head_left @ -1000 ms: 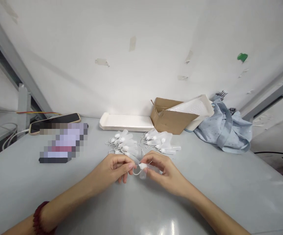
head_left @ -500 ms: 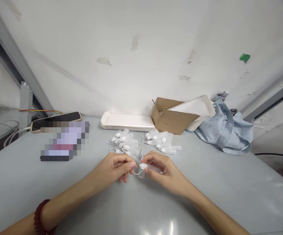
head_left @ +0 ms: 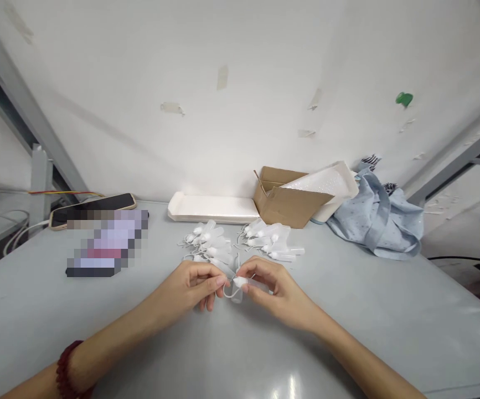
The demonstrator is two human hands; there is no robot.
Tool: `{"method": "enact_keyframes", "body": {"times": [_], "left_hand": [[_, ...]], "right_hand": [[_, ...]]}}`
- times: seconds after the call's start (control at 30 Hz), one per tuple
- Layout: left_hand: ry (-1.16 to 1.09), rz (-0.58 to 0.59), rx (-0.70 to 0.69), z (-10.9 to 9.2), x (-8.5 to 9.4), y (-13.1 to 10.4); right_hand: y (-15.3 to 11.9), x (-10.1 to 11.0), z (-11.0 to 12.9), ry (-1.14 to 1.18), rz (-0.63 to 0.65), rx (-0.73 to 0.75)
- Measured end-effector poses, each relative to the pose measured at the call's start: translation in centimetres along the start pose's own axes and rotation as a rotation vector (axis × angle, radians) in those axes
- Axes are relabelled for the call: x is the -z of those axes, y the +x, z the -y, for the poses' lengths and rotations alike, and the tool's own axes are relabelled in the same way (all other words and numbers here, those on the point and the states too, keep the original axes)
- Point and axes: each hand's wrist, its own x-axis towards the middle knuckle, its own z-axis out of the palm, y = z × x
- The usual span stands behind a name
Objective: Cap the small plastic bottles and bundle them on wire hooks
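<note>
My left hand point(head_left: 196, 287) and my right hand point(head_left: 273, 288) meet over the grey table point(head_left: 347, 310), both pinching one small clear plastic tube with a white cap and a thin looped strap point(head_left: 237, 286). The left fingertips hold the strap end; the right thumb and fingers hold the tube by its cap. Just beyond my hands lie two heaps of the same clear tubes, a left heap point(head_left: 208, 244) and a right heap point(head_left: 269, 238).
A flat white tray point(head_left: 212, 207) lies by the wall. Beside it stand a cardboard box point(head_left: 285, 200) with a white foam sheet, and a crumpled light blue cloth point(head_left: 378, 221). A phone point(head_left: 92, 208) and a blurred item point(head_left: 109, 243) lie at left.
Both hands stay on the small tube with only slight finger shifts. The view has swayed a little.
</note>
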Motion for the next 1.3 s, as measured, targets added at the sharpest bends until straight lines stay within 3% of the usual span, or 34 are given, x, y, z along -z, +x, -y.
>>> {"method": "enact_keyframes", "body": {"times": [0.7, 1.0, 1.3], "left_hand": [[0.005, 0.001, -0.004, 0.1, 0.0, 0.0], [0.176, -0.036, 0.039, -0.4, -0.5, -0.5], [0.249, -0.052, -0.049, 0.0, -1.1, -0.4]], "right_hand": [[-0.1, 0.0, 0.1, -0.021, 0.013, 0.005], [-0.1, -0.1, 0.2, -0.111, 0.029, 0.04], [-0.4, -1.0, -0.3, -0.114, -0.006, 0.122]]}}
